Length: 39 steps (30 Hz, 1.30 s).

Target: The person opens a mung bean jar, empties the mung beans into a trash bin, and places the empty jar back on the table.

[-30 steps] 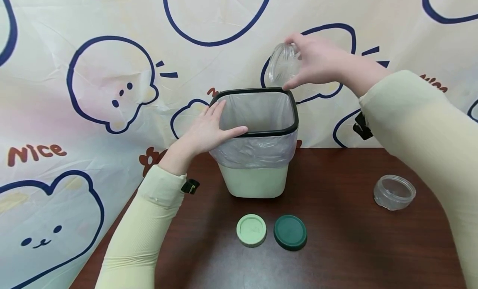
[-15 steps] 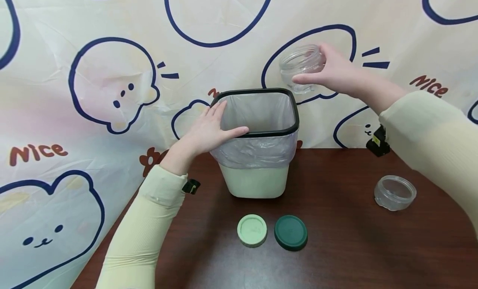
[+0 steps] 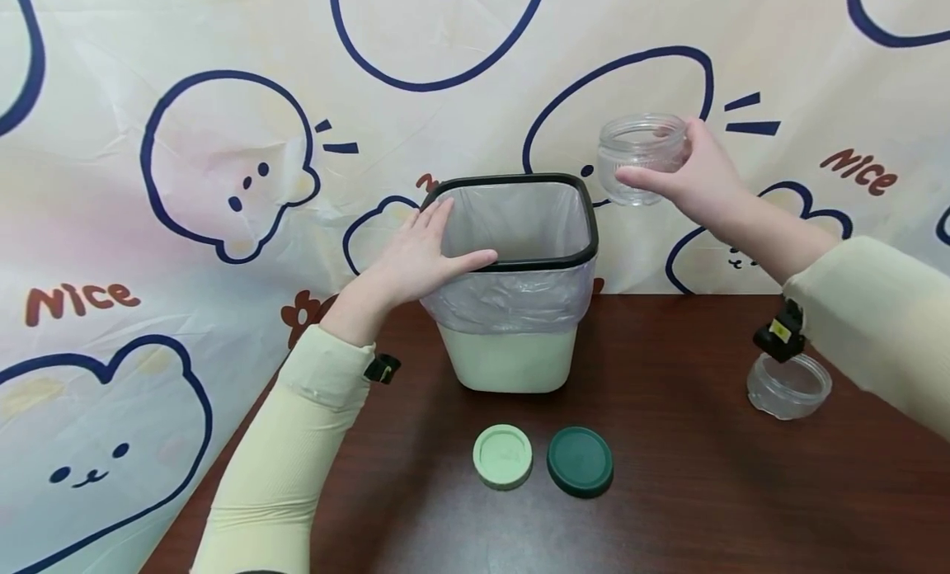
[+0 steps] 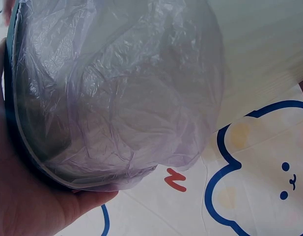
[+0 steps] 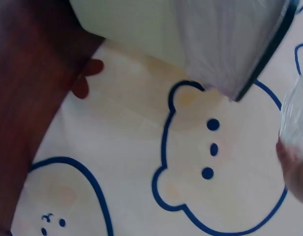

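My left hand (image 3: 416,265) rests on the black rim of a pale green trash can (image 3: 508,359), its fingers straight along the left side and the thumb over the front rim. A translucent bag (image 4: 126,98) lines the can and folds down over its outside. To the right of the can, my right hand (image 3: 708,178) holds a clear jar (image 3: 638,149) in the air, upright and without a lid, thumb in front. In the right wrist view only part of the jar (image 5: 296,113) and the hand shows, at the right edge.
A second clear jar (image 3: 788,388) stands on the dark wooden table (image 3: 668,491), below the right wrist. A light green lid (image 3: 502,456) and a dark green lid (image 3: 580,461) lie in front of the can. A cartoon-printed cloth (image 3: 445,129) hangs behind.
My right hand has moved right and down, away from above the can's rim, turning the jar from tilted to upright. The left hand and can have stayed put.
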Tool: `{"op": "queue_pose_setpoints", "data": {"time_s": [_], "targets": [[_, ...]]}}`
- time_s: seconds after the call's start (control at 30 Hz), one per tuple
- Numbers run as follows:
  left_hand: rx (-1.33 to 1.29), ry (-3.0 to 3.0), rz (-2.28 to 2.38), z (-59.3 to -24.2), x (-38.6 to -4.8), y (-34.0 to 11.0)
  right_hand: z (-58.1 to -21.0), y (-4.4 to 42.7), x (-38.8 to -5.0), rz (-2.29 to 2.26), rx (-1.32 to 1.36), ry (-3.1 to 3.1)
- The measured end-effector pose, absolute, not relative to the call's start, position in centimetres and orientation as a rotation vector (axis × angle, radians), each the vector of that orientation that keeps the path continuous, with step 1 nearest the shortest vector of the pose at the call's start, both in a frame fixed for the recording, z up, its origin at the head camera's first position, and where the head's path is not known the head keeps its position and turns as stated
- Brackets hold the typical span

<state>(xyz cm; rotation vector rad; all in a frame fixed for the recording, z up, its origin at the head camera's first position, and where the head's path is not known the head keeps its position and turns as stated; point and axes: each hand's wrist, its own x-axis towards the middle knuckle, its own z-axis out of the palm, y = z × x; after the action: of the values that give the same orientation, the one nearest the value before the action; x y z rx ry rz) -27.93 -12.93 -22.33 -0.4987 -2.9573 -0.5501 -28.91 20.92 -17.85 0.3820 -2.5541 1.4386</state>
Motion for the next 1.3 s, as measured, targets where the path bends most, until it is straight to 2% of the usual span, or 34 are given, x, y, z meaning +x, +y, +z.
{"op": "queue_pose_setpoints", "data": {"time_s": [0.47, 1.0, 1.3], "targets": [[-0.504, -2.96, -0.539, -22.2, -27.7, -13.0, -23.3, 22.1, -26.3, 1.417, 0.215, -2.501], [-0.499, -2.949, -0.535, -22.5, -27.8, -13.0, -31.1, 22.6, -24.3, 1.474, 0.256, -2.553], [-0.501, -2.932, -0.528, -22.5, -27.9, -13.0, -35.0, 22.8, -23.8, 1.471, 0.168, -2.611]]}}
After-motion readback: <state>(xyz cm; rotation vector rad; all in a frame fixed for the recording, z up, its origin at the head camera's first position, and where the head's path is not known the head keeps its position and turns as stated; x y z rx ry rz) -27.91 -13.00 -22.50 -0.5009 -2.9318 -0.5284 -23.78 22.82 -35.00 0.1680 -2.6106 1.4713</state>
